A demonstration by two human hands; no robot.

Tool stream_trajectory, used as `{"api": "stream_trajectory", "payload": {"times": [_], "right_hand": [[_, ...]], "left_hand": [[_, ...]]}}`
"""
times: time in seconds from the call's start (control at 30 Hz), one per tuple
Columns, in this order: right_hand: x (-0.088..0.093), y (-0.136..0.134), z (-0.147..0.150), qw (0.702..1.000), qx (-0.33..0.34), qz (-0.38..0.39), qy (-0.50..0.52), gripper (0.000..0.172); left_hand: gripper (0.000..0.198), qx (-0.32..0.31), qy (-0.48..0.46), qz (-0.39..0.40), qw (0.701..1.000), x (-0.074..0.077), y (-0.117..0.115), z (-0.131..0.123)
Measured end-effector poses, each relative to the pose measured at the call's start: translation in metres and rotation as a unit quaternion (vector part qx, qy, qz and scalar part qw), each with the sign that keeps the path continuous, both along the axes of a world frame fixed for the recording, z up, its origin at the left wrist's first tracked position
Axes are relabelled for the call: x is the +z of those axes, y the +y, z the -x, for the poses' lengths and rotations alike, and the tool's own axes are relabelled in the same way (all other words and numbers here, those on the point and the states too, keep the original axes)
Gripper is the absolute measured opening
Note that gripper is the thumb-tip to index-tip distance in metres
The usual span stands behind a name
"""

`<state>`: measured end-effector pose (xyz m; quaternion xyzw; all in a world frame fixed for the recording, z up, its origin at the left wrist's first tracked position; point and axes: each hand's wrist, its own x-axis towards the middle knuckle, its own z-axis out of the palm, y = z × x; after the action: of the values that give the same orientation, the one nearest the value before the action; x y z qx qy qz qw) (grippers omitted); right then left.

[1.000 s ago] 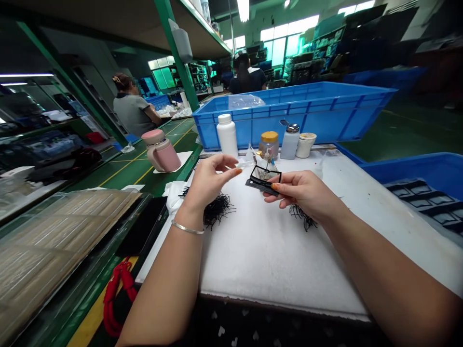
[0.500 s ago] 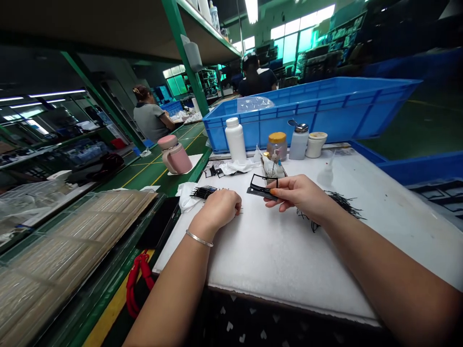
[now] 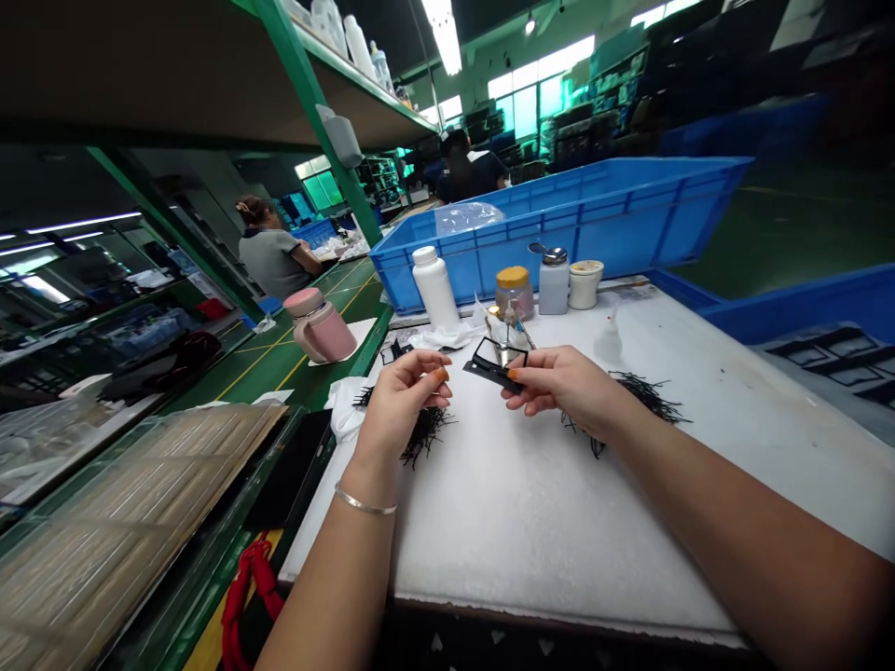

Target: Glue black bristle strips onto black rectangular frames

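My right hand pinches a small black rectangular frame and holds it just above the white padded mat. My left hand hovers to its left with the fingers curled and the thumb against the fingertips; what it pinches is too small to make out. Under the left hand lies a pile of thin black strips. A second pile of black strips lies behind my right wrist.
Behind the hands stand a white bottle, a yellow-lidded jar, a pump dispenser and a small tub. A big blue crate sits beyond; a pink mug stands left. Two people work further back.
My left hand rose off the mat from the pile of strips and moved toward the frame with its fingertips pinched. The right hand kept hold of the frame.
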<state>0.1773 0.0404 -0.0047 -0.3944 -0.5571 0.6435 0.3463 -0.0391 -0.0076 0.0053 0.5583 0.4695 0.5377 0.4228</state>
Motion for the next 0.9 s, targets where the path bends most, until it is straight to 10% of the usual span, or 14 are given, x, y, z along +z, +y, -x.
{"api": "stream_trajectory", "payload": {"times": [0.43, 0.9], "right_hand": [[0.005, -0.010, 0.005, 0.999, 0.039, 0.009, 0.019, 0.017], [0.003, -0.012, 0.006, 0.998, 0.016, -0.021, 0.050, 0.012]], "left_hand": [[0.021, 0.005, -0.045, -0.041, 0.998, -0.009, 0.002, -0.024], [0.011, 0.084, 0.190, -0.123, 0.970, -0.006, -0.002, -0.023]]}}
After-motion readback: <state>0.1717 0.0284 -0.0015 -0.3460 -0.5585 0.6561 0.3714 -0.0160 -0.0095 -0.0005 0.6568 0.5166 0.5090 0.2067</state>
